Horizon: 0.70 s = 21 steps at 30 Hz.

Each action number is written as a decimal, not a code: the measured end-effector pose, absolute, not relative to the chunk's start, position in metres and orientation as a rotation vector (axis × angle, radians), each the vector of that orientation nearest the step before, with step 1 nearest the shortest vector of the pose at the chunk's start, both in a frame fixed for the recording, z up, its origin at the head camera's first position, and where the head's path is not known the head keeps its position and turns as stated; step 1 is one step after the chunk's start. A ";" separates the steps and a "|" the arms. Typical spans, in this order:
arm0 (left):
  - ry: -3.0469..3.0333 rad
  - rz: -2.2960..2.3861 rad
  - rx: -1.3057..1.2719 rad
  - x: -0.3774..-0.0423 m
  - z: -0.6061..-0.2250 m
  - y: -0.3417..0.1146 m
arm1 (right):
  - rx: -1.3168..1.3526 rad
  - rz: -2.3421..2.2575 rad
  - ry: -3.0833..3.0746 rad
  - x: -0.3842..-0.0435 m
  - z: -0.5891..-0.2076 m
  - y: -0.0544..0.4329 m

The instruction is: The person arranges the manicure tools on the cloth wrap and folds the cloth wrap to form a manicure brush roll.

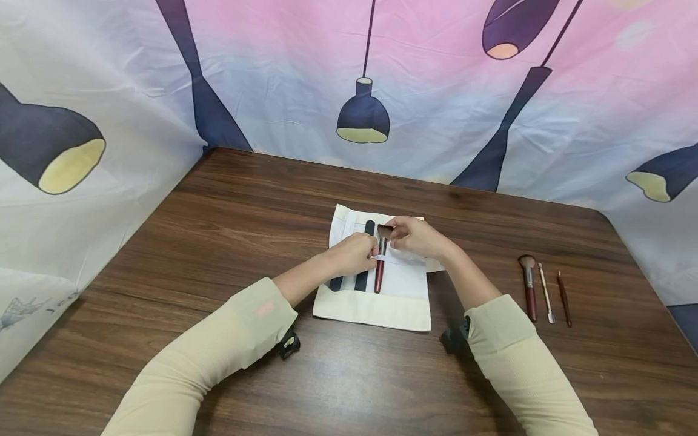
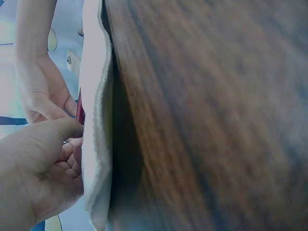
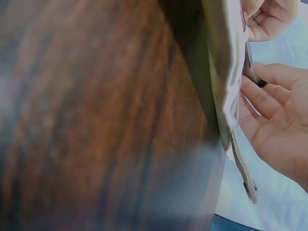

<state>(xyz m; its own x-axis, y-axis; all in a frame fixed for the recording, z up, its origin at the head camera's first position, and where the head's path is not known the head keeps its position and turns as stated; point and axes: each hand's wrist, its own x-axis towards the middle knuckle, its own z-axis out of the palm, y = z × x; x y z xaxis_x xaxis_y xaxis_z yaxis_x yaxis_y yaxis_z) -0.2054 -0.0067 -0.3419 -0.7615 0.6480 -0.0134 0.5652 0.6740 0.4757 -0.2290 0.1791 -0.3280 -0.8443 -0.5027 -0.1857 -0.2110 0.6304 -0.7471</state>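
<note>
From the head view, a red-handled, dark-bristled brush lies on an unrolled cream cloth pouch, the left hand pinching a narrow white strap. The left wrist view shows those fingers curled; the right wrist view, the right hand pinching the bristles.

We count one table | one cream pouch on it | two brushes: mid-pouch brush, outer brush toward the table's right edge | two slim tools toward that edge: pale tool, red-brown tool | two dark strips showing toward the pouch's left edge | two hands: left hand, right hand
</note>
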 end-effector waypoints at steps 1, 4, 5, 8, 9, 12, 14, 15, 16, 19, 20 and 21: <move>2.705 0.679 0.992 -0.205 -0.342 -0.007 | -0.577 -1.068 2.470 -0.229 -0.328 0.179; 2.705 0.673 0.990 -0.206 -0.341 -0.007 | -0.581 -1.076 2.452 -0.229 -0.328 0.179; 2.704 0.672 0.988 -0.206 -0.341 -0.007 | -0.582 -1.080 2.447 -0.229 -0.328 0.179; 2.709 0.667 0.982 -0.206 -0.341 -0.007 | -0.575 -1.070 2.478 -0.226 -0.325 0.183; 2.710 0.670 0.980 -0.206 -0.342 -0.006 | -0.577 -1.066 2.496 -0.225 -0.323 0.185; 2.712 0.677 0.976 -0.205 -0.343 -0.005 | -0.570 -1.036 2.577 -0.219 -0.319 0.198; 2.709 0.689 0.970 -0.204 -0.344 -0.005 | -0.562 -0.997 2.630 -0.214 -0.317 0.212; 2.705 0.699 0.969 -0.204 -0.344 -0.004 | -0.559 -0.970 2.657 -0.211 -0.315 0.219; 2.704 0.703 0.966 -0.203 -0.344 -0.004 | -0.547 -0.945 2.679 -0.207 -0.314 0.228; 2.703 0.706 0.960 -0.202 -0.344 -0.004 | -0.500 -0.855 2.762 -0.196 -0.308 0.256; 2.705 0.702 0.958 -0.202 -0.344 -0.004 | -0.473 -0.829 2.787 -0.191 -0.305 0.266; 2.706 0.699 0.955 -0.202 -0.344 -0.004 | -0.443 -0.792 2.815 -0.187 -0.302 0.276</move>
